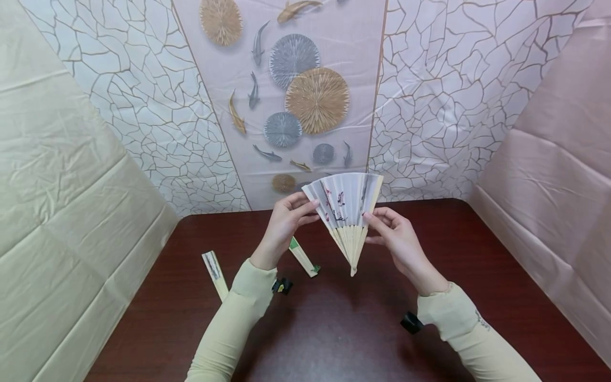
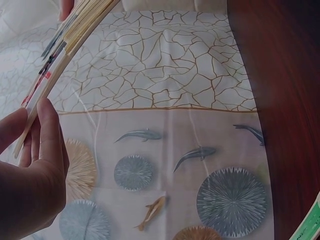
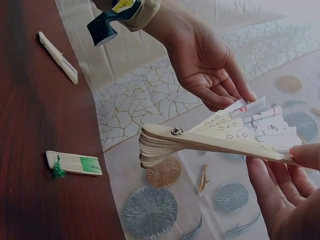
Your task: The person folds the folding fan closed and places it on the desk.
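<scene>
A folding fan [image 1: 346, 201] with pale wooden ribs and a white leaf printed with red and dark blossoms is held up, partly spread, its pivot end pointing down. My left hand [image 1: 286, 223] pinches the fan's left edge between thumb and fingers. On the other side my right hand [image 1: 393, 233] pinches the right outer rib, thumb in front. In the right wrist view the metal pivot pin [image 3: 177, 131] shows on the fan's narrow end. From the left wrist, the fan [image 2: 65, 55] appears edge-on, gripped by the left hand [image 2: 40, 170].
On the dark red table [image 1: 343, 329] lie two closed folding fans: one with green markings and a green tassel [image 1: 303, 258], behind the left wrist, and another with a grey print [image 1: 216, 276] farther left, partly covered by the sleeve. Patterned cloth [image 1: 415, 132] hangs behind the table.
</scene>
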{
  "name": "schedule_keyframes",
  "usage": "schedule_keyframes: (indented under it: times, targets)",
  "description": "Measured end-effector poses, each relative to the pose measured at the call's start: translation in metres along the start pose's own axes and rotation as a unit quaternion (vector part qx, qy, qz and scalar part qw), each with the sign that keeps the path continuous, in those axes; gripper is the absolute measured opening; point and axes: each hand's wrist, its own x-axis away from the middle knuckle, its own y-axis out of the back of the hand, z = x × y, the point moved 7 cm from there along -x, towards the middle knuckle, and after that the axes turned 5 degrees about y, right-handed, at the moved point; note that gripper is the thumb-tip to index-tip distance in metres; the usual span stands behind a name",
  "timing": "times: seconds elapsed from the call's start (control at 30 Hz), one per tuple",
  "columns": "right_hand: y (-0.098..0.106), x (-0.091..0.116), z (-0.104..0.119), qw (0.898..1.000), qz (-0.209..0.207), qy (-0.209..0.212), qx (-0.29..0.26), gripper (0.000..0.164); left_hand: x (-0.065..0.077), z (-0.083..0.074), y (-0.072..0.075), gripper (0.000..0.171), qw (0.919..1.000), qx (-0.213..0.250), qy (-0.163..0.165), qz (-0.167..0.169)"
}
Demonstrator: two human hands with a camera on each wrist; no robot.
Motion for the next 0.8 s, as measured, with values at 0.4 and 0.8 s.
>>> schedule_keyframes:
  times: [0.4,0.8]
  targets:
    - [-0.0047,0.0020,-0.0028,1.000,0.015,-0.010,0.006,0.014,0.0006,0.0013,-0.0025,0.027,0.9999,-0.006,0.007,0.010]
    - [-0.0066,0.0029,-0.0058,0.999,0.020,-0.017,0.019,0.018,0.0013,0.0016,-0.0031,0.028,0.9998,-0.010,0.010,0.017]
